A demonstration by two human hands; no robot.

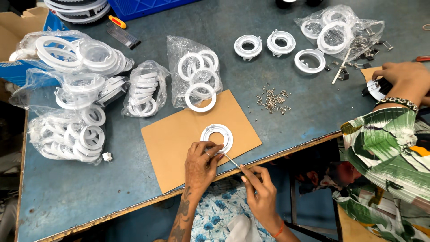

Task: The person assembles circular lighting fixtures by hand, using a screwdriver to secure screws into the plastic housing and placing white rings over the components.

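White plastic ring (pixel 217 136), flat and round with a wide centre hole and small notches along its inner rim; lies on a brown cardboard sheet (pixel 179 139) near the front edge of the blue-grey table (pixel 67 197). Left hand (pixel 200 165): fingertips pressed on the ring's near edge. Right hand (pixel 260 188): fingers pinching a thin metal rod (pixel 231 160), tip at the ring. Three loose white housings (pixel 277 47) stand in a row farther back. One heap of small metal pins (pixel 272 99), too many to count. Clear plastic bags (pixel 197 78), about six, each holding white rings. Another person's hand (pixel 401 78), at right, rests closed over a white part.
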